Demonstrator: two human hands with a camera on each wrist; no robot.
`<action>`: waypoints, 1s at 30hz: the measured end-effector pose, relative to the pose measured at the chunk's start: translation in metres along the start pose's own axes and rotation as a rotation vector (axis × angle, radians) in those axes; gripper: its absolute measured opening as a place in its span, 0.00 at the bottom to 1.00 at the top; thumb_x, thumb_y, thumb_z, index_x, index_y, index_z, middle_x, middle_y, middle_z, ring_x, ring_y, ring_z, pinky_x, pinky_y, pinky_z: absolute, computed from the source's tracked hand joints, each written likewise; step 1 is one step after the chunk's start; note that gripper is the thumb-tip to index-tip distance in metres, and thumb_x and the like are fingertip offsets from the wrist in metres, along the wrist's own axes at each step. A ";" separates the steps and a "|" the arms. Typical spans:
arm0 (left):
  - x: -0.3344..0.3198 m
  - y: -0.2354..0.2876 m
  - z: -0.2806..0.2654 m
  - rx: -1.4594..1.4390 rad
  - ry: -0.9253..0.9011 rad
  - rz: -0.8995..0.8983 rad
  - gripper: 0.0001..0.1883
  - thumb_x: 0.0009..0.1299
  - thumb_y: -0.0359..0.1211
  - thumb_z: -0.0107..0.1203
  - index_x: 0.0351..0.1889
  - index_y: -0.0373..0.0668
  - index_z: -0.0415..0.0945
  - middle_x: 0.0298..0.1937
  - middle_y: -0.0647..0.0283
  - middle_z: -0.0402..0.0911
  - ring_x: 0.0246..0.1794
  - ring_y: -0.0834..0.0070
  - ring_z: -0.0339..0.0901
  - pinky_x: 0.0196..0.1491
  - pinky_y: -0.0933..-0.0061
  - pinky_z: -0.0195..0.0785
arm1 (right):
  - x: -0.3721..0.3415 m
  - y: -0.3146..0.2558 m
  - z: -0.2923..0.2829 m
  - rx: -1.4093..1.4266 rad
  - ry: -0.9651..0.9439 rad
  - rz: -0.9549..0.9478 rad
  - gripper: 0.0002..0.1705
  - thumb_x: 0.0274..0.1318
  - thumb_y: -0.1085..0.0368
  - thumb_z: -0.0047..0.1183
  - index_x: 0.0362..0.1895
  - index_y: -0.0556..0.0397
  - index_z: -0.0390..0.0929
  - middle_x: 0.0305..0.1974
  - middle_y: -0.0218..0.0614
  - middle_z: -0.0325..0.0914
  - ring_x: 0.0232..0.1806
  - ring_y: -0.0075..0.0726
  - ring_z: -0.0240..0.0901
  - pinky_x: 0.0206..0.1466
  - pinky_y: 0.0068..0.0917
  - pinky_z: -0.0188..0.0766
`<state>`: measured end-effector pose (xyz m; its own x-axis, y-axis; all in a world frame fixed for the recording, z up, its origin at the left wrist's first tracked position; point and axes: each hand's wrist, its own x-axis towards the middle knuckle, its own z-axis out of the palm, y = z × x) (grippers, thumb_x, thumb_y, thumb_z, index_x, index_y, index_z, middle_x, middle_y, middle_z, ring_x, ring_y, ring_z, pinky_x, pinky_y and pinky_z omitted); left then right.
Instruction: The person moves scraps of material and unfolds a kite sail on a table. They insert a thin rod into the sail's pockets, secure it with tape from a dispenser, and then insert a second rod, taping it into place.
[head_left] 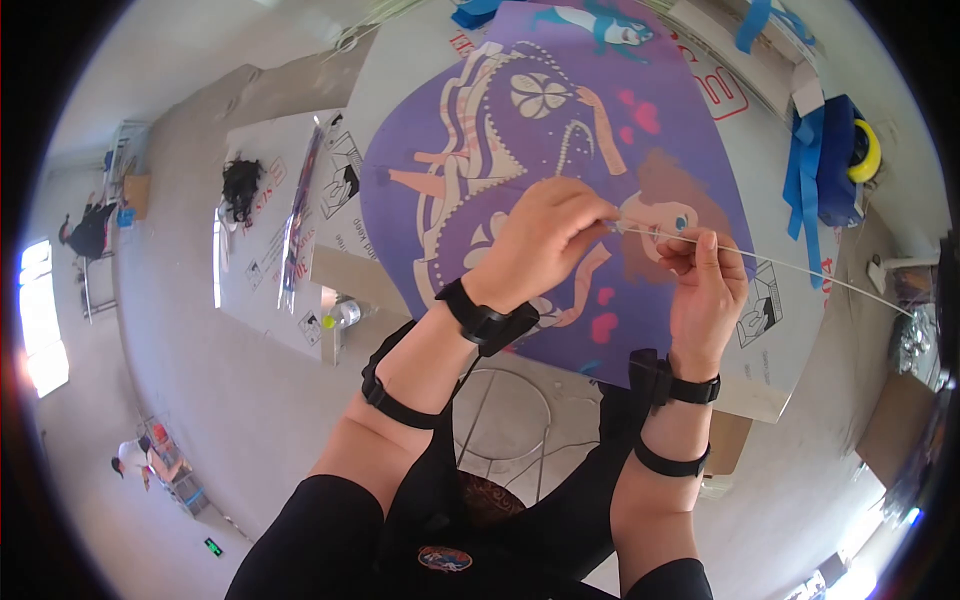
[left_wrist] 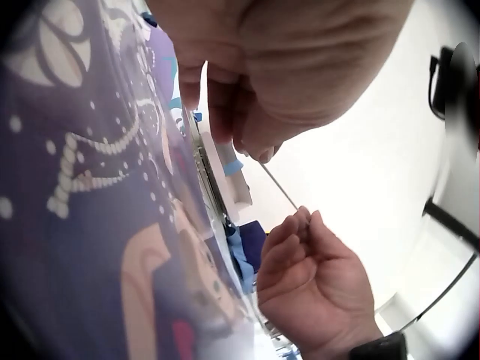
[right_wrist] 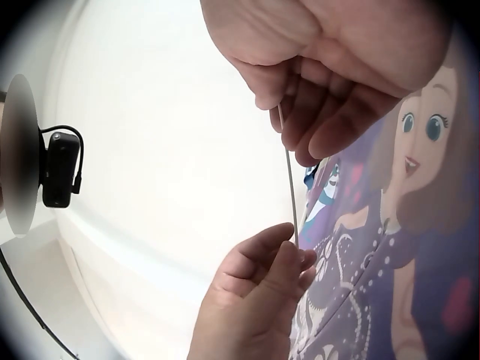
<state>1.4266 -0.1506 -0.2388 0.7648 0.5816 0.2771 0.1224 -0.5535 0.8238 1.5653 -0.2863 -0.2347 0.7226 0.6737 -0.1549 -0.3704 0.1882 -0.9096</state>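
A thin white rod (head_left: 815, 271) runs from my left fingertips past my right hand and off to the right in the head view. My left hand (head_left: 545, 240) pinches it close to its end; a small pale bit shows at the fingertips there. A short way along, my right hand (head_left: 705, 290) holds the rod between thumb and fingers, palm turned up. In the right wrist view a straight stretch of the rod (right_wrist: 291, 176) spans the gap between both hands. Beneath them lies a purple sheet (head_left: 400, 225) printed with a cartoon girl.
The sheet rests on printed cardboard (head_left: 760, 395). At the right are blue ribbons (head_left: 803, 180), a dark blue box (head_left: 842, 195) and a yellow tape roll (head_left: 866, 152). A bundle of thin strips (head_left: 297, 220) and a bottle (head_left: 345, 312) are leftward. A stool (head_left: 500, 415) stands below.
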 end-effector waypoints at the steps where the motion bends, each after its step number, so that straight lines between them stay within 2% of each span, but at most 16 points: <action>1: 0.000 0.000 0.000 0.087 0.001 0.115 0.11 0.52 0.21 0.60 0.33 0.43 0.75 0.31 0.64 0.74 0.34 0.66 0.73 0.41 0.68 0.66 | -0.001 0.000 0.001 -0.037 0.002 -0.003 0.13 0.62 0.63 0.46 0.34 0.61 0.76 0.29 0.40 0.78 0.29 0.32 0.75 0.34 0.23 0.71; 2: 0.000 0.000 0.000 0.172 -0.001 0.231 0.11 0.52 0.23 0.61 0.33 0.43 0.75 0.30 0.65 0.74 0.35 0.66 0.73 0.43 0.66 0.66 | -0.001 0.000 0.003 -0.075 0.006 -0.009 0.13 0.62 0.63 0.46 0.34 0.61 0.76 0.30 0.39 0.78 0.29 0.32 0.76 0.34 0.23 0.71; 3: -0.001 0.002 0.001 0.204 -0.018 0.228 0.12 0.51 0.25 0.61 0.33 0.44 0.75 0.30 0.66 0.73 0.36 0.65 0.73 0.48 0.63 0.65 | -0.002 0.001 0.004 -0.074 0.001 -0.007 0.13 0.62 0.63 0.46 0.34 0.61 0.76 0.30 0.39 0.78 0.29 0.32 0.76 0.34 0.23 0.71; 9: 0.000 0.005 0.001 0.313 -0.060 0.229 0.12 0.53 0.25 0.59 0.36 0.45 0.75 0.32 0.66 0.73 0.38 0.67 0.73 0.53 0.62 0.65 | -0.002 0.001 0.006 -0.121 0.089 0.005 0.13 0.62 0.63 0.47 0.34 0.61 0.76 0.29 0.38 0.79 0.30 0.29 0.76 0.32 0.21 0.69; 16: 0.006 0.013 -0.002 0.386 -0.045 0.256 0.14 0.52 0.23 0.57 0.37 0.43 0.75 0.34 0.64 0.74 0.39 0.64 0.73 0.52 0.60 0.65 | -0.004 0.014 0.015 -0.125 0.020 0.105 0.10 0.61 0.65 0.48 0.35 0.58 0.78 0.27 0.31 0.78 0.27 0.21 0.72 0.30 0.16 0.66; 17: 0.007 0.014 0.002 0.337 -0.021 0.270 0.14 0.50 0.20 0.57 0.36 0.42 0.75 0.34 0.62 0.74 0.37 0.61 0.74 0.45 0.62 0.68 | -0.006 0.019 0.020 -0.183 -0.037 0.094 0.09 0.61 0.66 0.48 0.37 0.58 0.78 0.27 0.31 0.77 0.27 0.20 0.71 0.29 0.16 0.65; 18: 0.007 0.015 0.004 0.310 -0.024 0.283 0.14 0.50 0.20 0.57 0.36 0.42 0.75 0.34 0.62 0.74 0.37 0.61 0.74 0.45 0.62 0.68 | -0.006 0.022 0.022 -0.242 -0.097 0.088 0.09 0.61 0.66 0.48 0.40 0.58 0.77 0.27 0.30 0.77 0.27 0.20 0.71 0.29 0.15 0.65; 19: 0.007 0.016 0.003 0.283 -0.045 0.247 0.13 0.51 0.21 0.55 0.36 0.42 0.74 0.34 0.62 0.73 0.37 0.62 0.74 0.43 0.62 0.68 | -0.005 0.018 0.020 -0.258 -0.078 0.082 0.09 0.61 0.66 0.48 0.40 0.58 0.77 0.27 0.30 0.77 0.27 0.20 0.71 0.29 0.15 0.65; 21: 0.008 0.015 0.003 0.234 -0.067 0.224 0.12 0.52 0.22 0.53 0.36 0.41 0.72 0.34 0.61 0.72 0.36 0.62 0.73 0.41 0.63 0.68 | -0.001 0.007 0.012 0.023 -0.010 0.146 0.11 0.61 0.65 0.48 0.44 0.57 0.74 0.28 0.30 0.76 0.26 0.20 0.70 0.28 0.16 0.65; 23: 0.009 0.004 -0.004 0.306 -0.007 0.158 0.13 0.51 0.18 0.52 0.34 0.40 0.73 0.33 0.61 0.72 0.34 0.61 0.73 0.33 0.65 0.67 | 0.010 -0.006 -0.018 0.166 0.103 0.040 0.13 0.61 0.65 0.47 0.47 0.58 0.71 0.31 0.33 0.75 0.26 0.22 0.70 0.28 0.17 0.65; 25: 0.010 0.002 -0.008 0.309 0.003 0.135 0.13 0.51 0.17 0.52 0.33 0.40 0.73 0.33 0.61 0.72 0.33 0.62 0.73 0.32 0.65 0.67 | 0.016 -0.027 -0.043 0.317 0.292 -0.129 0.11 0.61 0.65 0.46 0.45 0.58 0.70 0.33 0.35 0.75 0.27 0.24 0.71 0.29 0.17 0.66; 28: 0.010 -0.003 -0.008 0.324 0.011 0.101 0.12 0.52 0.17 0.53 0.33 0.41 0.73 0.32 0.62 0.72 0.32 0.62 0.74 0.31 0.66 0.67 | 0.017 -0.042 -0.091 0.323 0.417 -0.204 0.10 0.61 0.66 0.46 0.44 0.58 0.70 0.33 0.35 0.75 0.28 0.25 0.71 0.30 0.17 0.66; 30: 0.010 -0.003 -0.006 0.353 0.002 0.108 0.12 0.52 0.18 0.54 0.33 0.41 0.73 0.31 0.62 0.72 0.32 0.63 0.73 0.31 0.67 0.66 | 0.013 -0.044 -0.108 0.208 0.529 -0.275 0.09 0.61 0.66 0.46 0.43 0.57 0.70 0.33 0.36 0.75 0.28 0.25 0.71 0.30 0.16 0.67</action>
<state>1.4302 -0.1397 -0.2360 0.7843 0.5094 0.3541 0.2520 -0.7832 0.5685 1.6539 -0.3628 -0.2386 0.9786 0.1464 -0.1444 -0.1976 0.4752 -0.8574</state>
